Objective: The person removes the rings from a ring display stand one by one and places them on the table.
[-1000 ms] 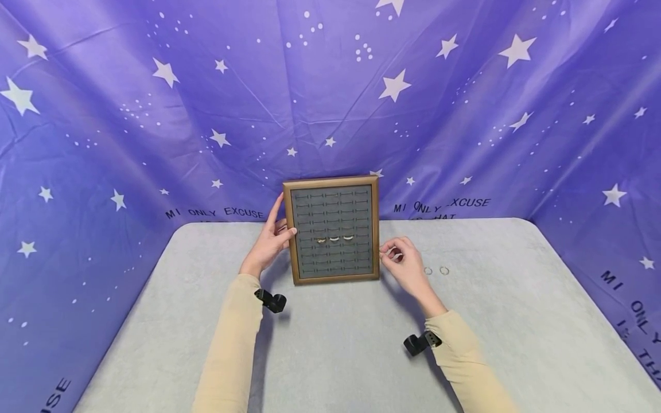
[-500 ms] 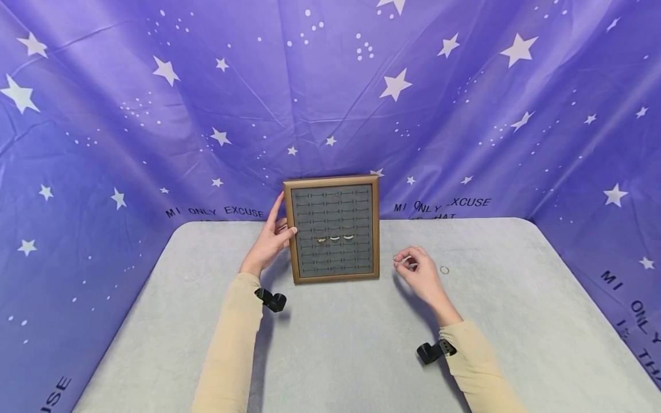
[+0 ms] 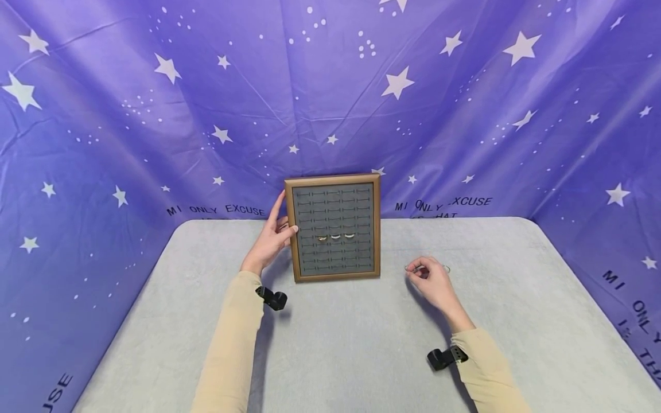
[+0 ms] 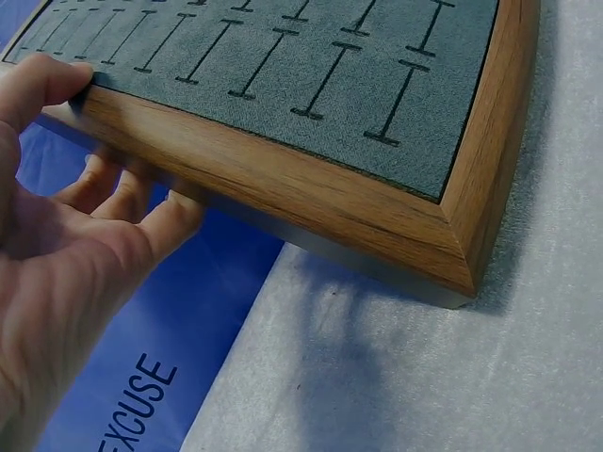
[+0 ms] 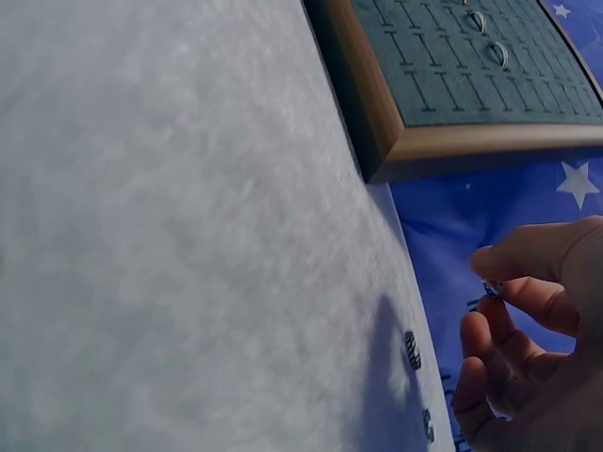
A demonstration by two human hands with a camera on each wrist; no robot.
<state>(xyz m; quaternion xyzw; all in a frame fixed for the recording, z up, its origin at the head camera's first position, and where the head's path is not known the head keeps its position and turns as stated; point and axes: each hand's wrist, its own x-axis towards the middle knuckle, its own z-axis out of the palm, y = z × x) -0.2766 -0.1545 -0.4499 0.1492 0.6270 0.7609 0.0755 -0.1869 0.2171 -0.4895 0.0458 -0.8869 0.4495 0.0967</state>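
A wood-framed ring display board (image 3: pixel 376 229) with a slotted grey pad stands upright on the table. Three rings (image 3: pixel 335 236) sit side by side in one row of its slots. My left hand (image 3: pixel 267 241) grips the board's left edge, thumb on the front and the other fingers behind, as the left wrist view shows. To the right of the board, apart from it, my right hand (image 3: pixel 432 281) pinches a small ring (image 5: pixel 491 287) between thumb and fingertip. Two loose rings lie on the table in the right wrist view, one patterned dark ring (image 5: pixel 413 349) and another (image 5: pixel 429 426).
The grey table (image 3: pixel 341 344) ends at the back against a purple star-print curtain (image 3: pixel 248 103), which also hangs at both sides. A black wrist camera (image 3: pixel 272 299) is strapped to the left wrist, and another camera (image 3: pixel 446 358) to the right.
My right hand has drawn away from the board's right edge, moving right and nearer to me, and now partly covers the loose rings in the head view. The left hand and board stay put.
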